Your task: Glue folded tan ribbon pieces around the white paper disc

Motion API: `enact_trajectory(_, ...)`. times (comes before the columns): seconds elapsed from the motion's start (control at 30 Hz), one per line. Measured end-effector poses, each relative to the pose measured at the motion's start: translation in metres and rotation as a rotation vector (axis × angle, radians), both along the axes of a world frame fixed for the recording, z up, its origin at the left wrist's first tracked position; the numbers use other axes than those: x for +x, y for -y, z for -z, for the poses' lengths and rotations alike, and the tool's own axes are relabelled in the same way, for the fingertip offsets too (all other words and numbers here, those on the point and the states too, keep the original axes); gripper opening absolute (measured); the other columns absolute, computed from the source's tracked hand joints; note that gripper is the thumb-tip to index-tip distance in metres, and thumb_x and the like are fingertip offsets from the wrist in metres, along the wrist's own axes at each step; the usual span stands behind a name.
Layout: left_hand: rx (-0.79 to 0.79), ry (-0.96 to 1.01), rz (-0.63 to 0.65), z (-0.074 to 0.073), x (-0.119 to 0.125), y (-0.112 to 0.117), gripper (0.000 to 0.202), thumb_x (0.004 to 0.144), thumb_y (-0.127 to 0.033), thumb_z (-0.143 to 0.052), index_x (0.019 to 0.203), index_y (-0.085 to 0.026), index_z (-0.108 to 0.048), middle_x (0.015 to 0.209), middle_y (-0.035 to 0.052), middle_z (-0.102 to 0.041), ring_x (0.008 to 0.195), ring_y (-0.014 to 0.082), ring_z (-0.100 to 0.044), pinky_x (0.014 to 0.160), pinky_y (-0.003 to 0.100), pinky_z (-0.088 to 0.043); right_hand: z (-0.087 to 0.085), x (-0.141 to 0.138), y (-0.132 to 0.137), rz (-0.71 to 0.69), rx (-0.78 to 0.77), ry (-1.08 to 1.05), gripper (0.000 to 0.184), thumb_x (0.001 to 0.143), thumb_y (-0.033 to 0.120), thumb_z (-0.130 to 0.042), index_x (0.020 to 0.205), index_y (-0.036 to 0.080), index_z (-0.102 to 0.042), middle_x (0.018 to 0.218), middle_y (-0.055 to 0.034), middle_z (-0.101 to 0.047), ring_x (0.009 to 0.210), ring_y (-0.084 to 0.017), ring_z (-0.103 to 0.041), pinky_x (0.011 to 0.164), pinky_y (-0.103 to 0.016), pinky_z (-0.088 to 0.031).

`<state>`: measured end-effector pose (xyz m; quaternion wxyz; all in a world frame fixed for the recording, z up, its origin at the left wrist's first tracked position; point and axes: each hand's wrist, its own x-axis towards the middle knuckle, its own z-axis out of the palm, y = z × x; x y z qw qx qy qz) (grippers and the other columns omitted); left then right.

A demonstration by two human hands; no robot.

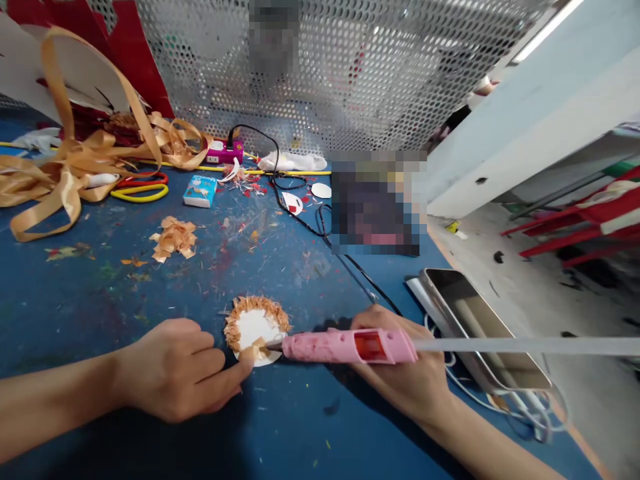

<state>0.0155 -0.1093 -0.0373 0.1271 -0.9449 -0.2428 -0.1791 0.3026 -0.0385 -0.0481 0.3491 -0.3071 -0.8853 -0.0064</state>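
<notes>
A white paper disc [253, 327] lies on the blue table, with a ring of frayed tan ribbon pieces [273, 309] round most of its edge. My left hand [185, 370] is closed at the disc's lower left, its fingertips on a small tan ribbon piece [256, 349]. From the right, my right hand [400, 370] grips a pink hot glue gun [345, 345], its metal tip against that ribbon piece. A long translucent glue stick [520, 345] sticks out of the gun's back. Beyond the disc sits a small heap of cut tan ribbon [174, 239].
Long tan ribbon [65, 193] is tangled at the back left by yellow-and-red-handled scissors [141, 188]. A blue packet [200, 191] and a purple power strip [225, 151] lie nearby. A black cord [300, 223] crosses the table. A phone [480, 327] rests at right above white cables.
</notes>
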Motion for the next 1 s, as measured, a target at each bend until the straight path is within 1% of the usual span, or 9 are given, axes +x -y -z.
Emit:
enact_trajectory(0.13, -0.058, -0.007, -0.026, 0.001, 0.003, -0.001, 0.022, 0.09, -0.016, -0.053, 0.108, -0.01, -0.063, 0.05, -0.006, -0.054, 0.041, 0.0113, -0.049, 0.035, 0.031, -0.028, 0.004, 0.0, -0.001, -0.006, -0.01, 0.03, 0.019, 0.09, 0.022, -0.055, 0.074, 0.021, -0.047, 0.055, 0.0022, -0.054, 0.043, -0.011, -0.051, 0.043, -0.025, -0.041)
enact_trajectory(0.3, -0.116, 0.02, -0.053, 0.002, 0.004, -0.003, 0.02, 0.091, -0.015, -0.049, 0.106, -0.012, -0.062, 0.051, -0.0051, -0.058, 0.041, 0.012, -0.051, 0.035, 0.03, -0.03, 0.01, 0.001, -0.001, -0.034, 0.0, 0.065, 0.017, 0.086, 0.012, -0.055, 0.076, 0.022, -0.045, 0.055, 0.0016, -0.054, 0.043, -0.013, -0.051, 0.042, -0.027, -0.04)
enact_trajectory(0.43, -0.143, 0.029, -0.056, 0.003, 0.003, -0.004, 0.02, 0.093, -0.011, -0.045, 0.105, -0.012, -0.061, 0.051, -0.0053, -0.057, 0.041, 0.0121, -0.05, 0.036, 0.031, -0.03, 0.009, 0.001, -0.001, -0.033, 0.006, 0.088, 0.017, 0.085, 0.011, -0.055, 0.076, 0.022, -0.046, 0.054, 0.0008, -0.055, 0.043, -0.013, -0.051, 0.041, -0.028, -0.041)
enact_trajectory(0.57, -0.155, 0.042, -0.067, 0.004, 0.003, -0.003, 0.021, 0.095, -0.009, -0.044, 0.096, -0.015, -0.064, 0.052, -0.0052, -0.058, 0.043, 0.012, -0.051, 0.038, 0.031, -0.031, 0.008, -0.001, 0.0, -0.022, 0.028, 0.089, 0.019, 0.086, 0.013, -0.054, 0.072, 0.022, -0.046, 0.053, 0.0012, -0.054, 0.041, -0.012, -0.049, 0.04, -0.026, -0.04)
enact_trajectory(0.7, -0.127, 0.049, -0.069, 0.001, 0.005, 0.003, 0.019, 0.093, -0.008, -0.048, 0.091, -0.015, -0.066, 0.055, -0.0031, -0.06, 0.046, 0.0121, -0.053, 0.042, 0.031, -0.033, 0.007, -0.002, -0.001, -0.008, 0.077, 0.112, 0.022, 0.089, 0.017, -0.052, 0.068, 0.021, -0.047, 0.052, 0.0019, -0.054, 0.04, -0.011, -0.049, 0.04, -0.024, -0.04)
enact_trajectory(0.8, -0.052, 0.13, -0.098, -0.008, 0.0, 0.001, 0.018, 0.094, -0.011, -0.047, 0.09, -0.016, -0.065, 0.052, -0.0045, -0.058, 0.044, 0.0114, -0.051, 0.044, 0.03, -0.033, 0.007, -0.002, -0.001, -0.014, 0.078, 0.117, 0.022, 0.088, 0.016, -0.053, 0.068, 0.021, -0.047, 0.053, 0.0015, -0.055, 0.041, -0.011, -0.05, 0.041, -0.024, -0.039)
enact_trajectory(0.87, -0.01, 0.234, -0.241, -0.014, -0.007, -0.006, 0.017, 0.095, -0.017, -0.048, 0.089, -0.019, -0.063, 0.05, -0.0068, -0.053, 0.041, 0.0099, -0.047, 0.044, 0.027, -0.032, 0.007, -0.002, 0.0, -0.019, 0.066, 0.112, 0.022, 0.088, 0.015, -0.053, 0.068, 0.021, -0.047, 0.054, 0.0011, -0.055, 0.042, -0.011, -0.051, 0.042, -0.025, -0.039)
enact_trajectory(0.97, 0.028, 0.351, -0.624, -0.017, -0.017, -0.02, 0.01, 0.093, -0.018, -0.053, 0.094, -0.019, -0.063, 0.057, -0.0076, -0.051, 0.047, 0.008, -0.048, 0.048, 0.021, -0.034, 0.007, -0.002, 0.0, -0.015, 0.074, 0.104, 0.022, 0.088, 0.014, -0.053, 0.068, 0.021, -0.047, 0.054, 0.0011, -0.054, 0.043, -0.012, -0.052, 0.043, -0.025, -0.04)
enact_trajectory(1.0, 0.045, 0.364, -0.691, -0.015, -0.019, -0.023, 0.011, 0.091, -0.016, -0.056, 0.098, -0.018, -0.063, 0.063, -0.0062, -0.053, 0.053, 0.0087, -0.051, 0.052, 0.021, -0.037, 0.007, -0.002, 0.0, -0.013, 0.081, 0.107, 0.022, 0.088, 0.014, -0.054, 0.068, 0.021, -0.047, 0.053, 0.0011, -0.054, 0.042, -0.012, -0.051, 0.044, -0.025, -0.039)
